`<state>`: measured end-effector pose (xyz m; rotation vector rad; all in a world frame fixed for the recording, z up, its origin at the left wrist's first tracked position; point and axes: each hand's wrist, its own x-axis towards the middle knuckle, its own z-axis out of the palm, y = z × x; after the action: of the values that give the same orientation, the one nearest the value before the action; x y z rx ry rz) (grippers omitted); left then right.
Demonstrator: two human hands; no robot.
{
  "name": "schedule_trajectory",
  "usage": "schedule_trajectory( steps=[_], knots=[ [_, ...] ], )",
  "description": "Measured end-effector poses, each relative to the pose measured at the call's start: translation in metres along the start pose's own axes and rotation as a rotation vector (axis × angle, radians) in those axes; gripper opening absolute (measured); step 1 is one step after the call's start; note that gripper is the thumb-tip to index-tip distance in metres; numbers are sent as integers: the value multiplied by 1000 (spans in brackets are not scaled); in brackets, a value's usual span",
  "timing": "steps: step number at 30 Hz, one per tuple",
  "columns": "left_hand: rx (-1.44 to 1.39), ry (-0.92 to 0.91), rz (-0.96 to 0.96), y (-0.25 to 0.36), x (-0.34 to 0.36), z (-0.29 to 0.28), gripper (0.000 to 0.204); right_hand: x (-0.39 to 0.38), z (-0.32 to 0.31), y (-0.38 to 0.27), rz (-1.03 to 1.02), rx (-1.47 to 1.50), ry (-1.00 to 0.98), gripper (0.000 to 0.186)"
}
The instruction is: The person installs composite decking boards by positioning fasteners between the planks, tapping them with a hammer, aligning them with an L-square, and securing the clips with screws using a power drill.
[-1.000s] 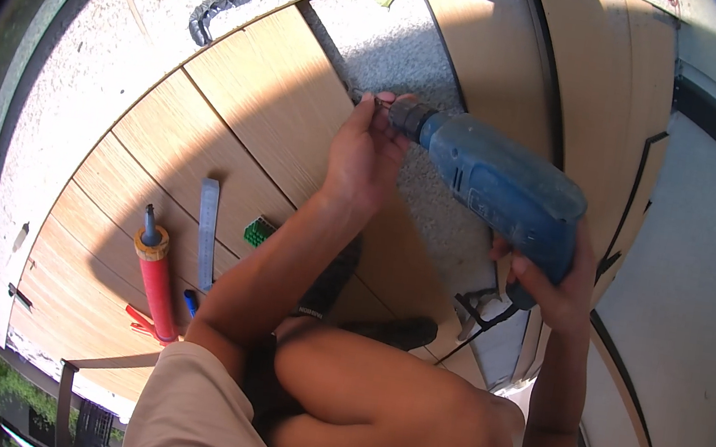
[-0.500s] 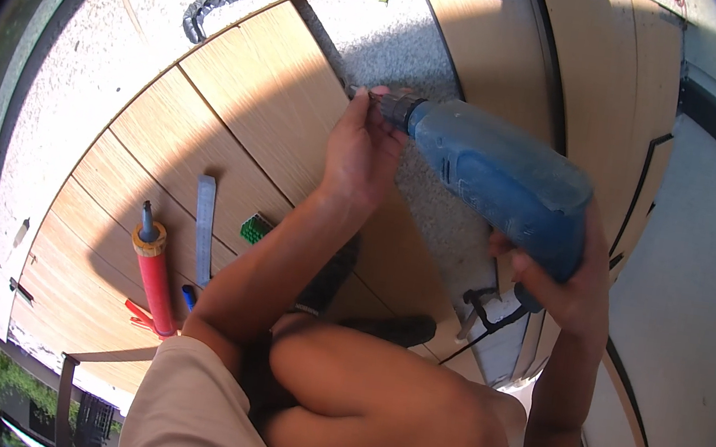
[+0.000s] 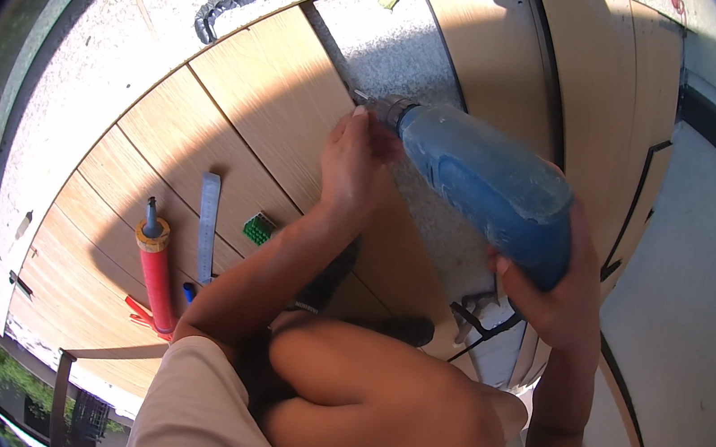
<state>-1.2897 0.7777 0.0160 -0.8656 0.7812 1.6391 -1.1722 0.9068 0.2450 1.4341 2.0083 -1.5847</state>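
My right hand [image 3: 561, 295] is wrapped round the grip of a blue power drill [image 3: 491, 178]. The drill lies almost level, its dark chuck [image 3: 393, 112] toward the upper left. A thin metal bit sticks out beyond the chuck, over the edge of a wood-look plank [image 3: 278, 77]. Right by the chuck is my left hand [image 3: 355, 160], its thumb and fingers drawn together. Whatever those fingers hold is hidden, and some of them are blurred. Under the drill, a strip of speckled grey floor [image 3: 433, 206] shows between planks.
Left of my left forearm lie a red caulking gun [image 3: 156, 274], a metal ruler [image 3: 207, 226], a green bristled block [image 3: 259, 228] and a small blue object [image 3: 189, 293]. A black cord [image 3: 484, 332] trails below the drill. A crumpled dark strip [image 3: 227, 5] lies on the pale floor.
The drill and my right hand have shifted slightly left and down. The metal bit now shows more plainly ahead of the chuck, and my left fingertips sit a little lower.
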Motion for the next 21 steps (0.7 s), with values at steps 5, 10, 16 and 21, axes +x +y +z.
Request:
schedule_trajectory(
  steps=[5,10,16,21],
  knots=[
    [1318,-477,1353,38,-51,62,55,-1,-1,-16,51,-30,18,81],
    [1408,-827,1282,36,-54,129,60,-3,-14,15,51,-126,63,80],
    [1427,-801,1329,27,-43,125,51,2,-7,-8,145,122,0,76],
    [1394,-823,1347,27,-44,125,48,-1,-7,-5,167,32,54,76]
  ],
)
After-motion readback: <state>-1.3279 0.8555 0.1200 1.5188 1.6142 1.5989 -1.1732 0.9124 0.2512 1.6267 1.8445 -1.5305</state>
